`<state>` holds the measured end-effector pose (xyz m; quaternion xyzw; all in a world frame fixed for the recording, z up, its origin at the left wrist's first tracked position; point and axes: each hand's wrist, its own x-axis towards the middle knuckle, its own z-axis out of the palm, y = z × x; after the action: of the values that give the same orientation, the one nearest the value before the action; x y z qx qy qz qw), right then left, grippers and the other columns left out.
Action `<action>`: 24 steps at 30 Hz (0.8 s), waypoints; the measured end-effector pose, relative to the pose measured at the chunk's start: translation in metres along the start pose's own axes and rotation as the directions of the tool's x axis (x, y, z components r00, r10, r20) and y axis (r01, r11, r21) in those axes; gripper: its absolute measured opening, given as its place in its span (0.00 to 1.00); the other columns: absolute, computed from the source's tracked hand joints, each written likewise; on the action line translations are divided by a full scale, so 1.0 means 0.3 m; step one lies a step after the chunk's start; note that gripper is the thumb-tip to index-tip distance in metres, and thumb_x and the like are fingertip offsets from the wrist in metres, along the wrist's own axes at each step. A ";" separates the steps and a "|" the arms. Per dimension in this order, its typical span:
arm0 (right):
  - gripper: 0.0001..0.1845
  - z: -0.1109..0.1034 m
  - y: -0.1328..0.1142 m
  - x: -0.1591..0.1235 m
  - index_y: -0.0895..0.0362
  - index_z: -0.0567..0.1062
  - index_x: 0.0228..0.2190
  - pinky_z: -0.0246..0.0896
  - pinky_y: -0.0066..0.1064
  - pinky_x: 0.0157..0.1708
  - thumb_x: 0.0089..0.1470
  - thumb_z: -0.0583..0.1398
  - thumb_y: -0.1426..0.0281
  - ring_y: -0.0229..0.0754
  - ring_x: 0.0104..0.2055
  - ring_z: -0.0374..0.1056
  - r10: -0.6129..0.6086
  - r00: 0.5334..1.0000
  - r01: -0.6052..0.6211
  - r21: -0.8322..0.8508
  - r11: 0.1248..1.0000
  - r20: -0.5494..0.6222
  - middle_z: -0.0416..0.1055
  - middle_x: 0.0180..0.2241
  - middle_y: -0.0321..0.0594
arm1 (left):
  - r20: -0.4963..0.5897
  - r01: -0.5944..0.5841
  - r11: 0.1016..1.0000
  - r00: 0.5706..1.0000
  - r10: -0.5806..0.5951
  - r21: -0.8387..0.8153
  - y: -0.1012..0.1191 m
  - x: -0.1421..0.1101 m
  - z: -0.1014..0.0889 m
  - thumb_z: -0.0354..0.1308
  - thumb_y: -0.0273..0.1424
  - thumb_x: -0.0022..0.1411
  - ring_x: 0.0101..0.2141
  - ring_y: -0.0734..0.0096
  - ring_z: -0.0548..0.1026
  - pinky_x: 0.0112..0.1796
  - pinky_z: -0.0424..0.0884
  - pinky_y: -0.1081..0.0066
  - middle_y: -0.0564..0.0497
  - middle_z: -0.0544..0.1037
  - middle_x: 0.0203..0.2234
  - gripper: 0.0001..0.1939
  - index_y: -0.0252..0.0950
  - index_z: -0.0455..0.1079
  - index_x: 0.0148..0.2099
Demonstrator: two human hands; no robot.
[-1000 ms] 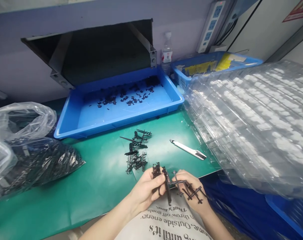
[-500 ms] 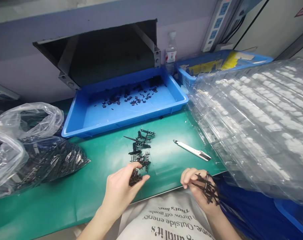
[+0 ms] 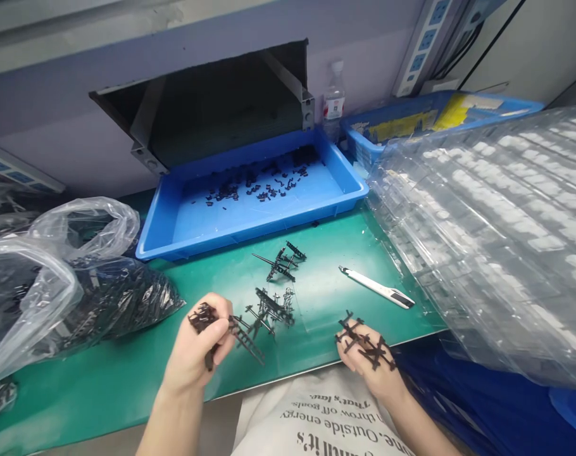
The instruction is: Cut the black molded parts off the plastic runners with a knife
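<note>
My left hand (image 3: 199,349) is closed around black plastic sprues (image 3: 245,341), thin branching runners that stick out on both sides of the fingers. To the right, my right hand (image 3: 366,370) is curled with another bunch of black sprues (image 3: 364,342) lying over its fingers; the fingertips are partly hidden. Between the hands, a loose pile of black sprues (image 3: 276,307) lies on the green mat (image 3: 311,354). Farther back is a second small cluster of sprues (image 3: 283,261). A white utility knife (image 3: 377,286) rests beyond my right hand.
A blue tray (image 3: 250,234) with many small black parts stands below a dark wall opening (image 3: 226,107). Clear bags (image 3: 121,297) of black parts sit left. Stacked clear plastic trays (image 3: 487,221) slope on the right, near a bottle (image 3: 334,104) and a blue basket (image 3: 378,149).
My left hand has moved left from the pile and now grips sprues. The pile has split into two clusters. My right hand has shifted slightly left with its sprues, and the view has shifted a little.
</note>
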<state>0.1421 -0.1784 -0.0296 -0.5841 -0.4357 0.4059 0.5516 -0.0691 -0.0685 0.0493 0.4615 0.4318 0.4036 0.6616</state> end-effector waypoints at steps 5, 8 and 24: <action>0.13 0.099 -0.020 0.015 0.53 0.66 0.31 0.67 0.33 0.24 0.56 0.51 0.57 0.42 0.24 0.68 0.082 0.987 -0.114 0.244 0.963 0.134 0.69 0.25 0.39 | 0.317 0.268 0.900 0.935 -0.158 -0.342 -0.093 0.017 0.073 0.62 0.34 0.47 0.08 0.92 0.47 0.09 0.43 0.86 0.61 0.59 0.15 0.14 0.36 0.58 0.25; 0.14 0.115 -0.040 0.012 0.53 0.67 0.34 0.67 0.35 0.32 0.53 0.55 0.56 0.42 0.28 0.69 0.087 0.966 -0.163 0.311 0.937 0.244 0.70 0.28 0.40 | 0.391 0.344 0.859 0.901 -0.188 -0.379 -0.136 0.032 0.110 0.62 0.33 0.47 0.08 0.92 0.47 0.09 0.44 0.86 0.62 0.59 0.16 0.14 0.36 0.57 0.26; 0.12 0.111 -0.038 0.003 0.51 0.68 0.30 0.66 0.33 0.32 0.46 0.59 0.57 0.43 0.33 0.69 0.128 0.987 -0.154 0.334 0.930 0.096 0.70 0.30 0.39 | 0.320 0.612 0.741 0.786 -0.530 -0.275 -0.198 0.005 0.114 0.69 0.36 0.41 0.08 0.93 0.50 0.10 0.49 0.88 0.61 0.62 0.09 0.19 0.31 0.64 0.28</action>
<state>0.1098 -0.1675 -0.0202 -0.4946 -0.3358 0.5346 0.5973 -0.0284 -0.0908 -0.0011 0.2166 0.3939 0.1991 0.8708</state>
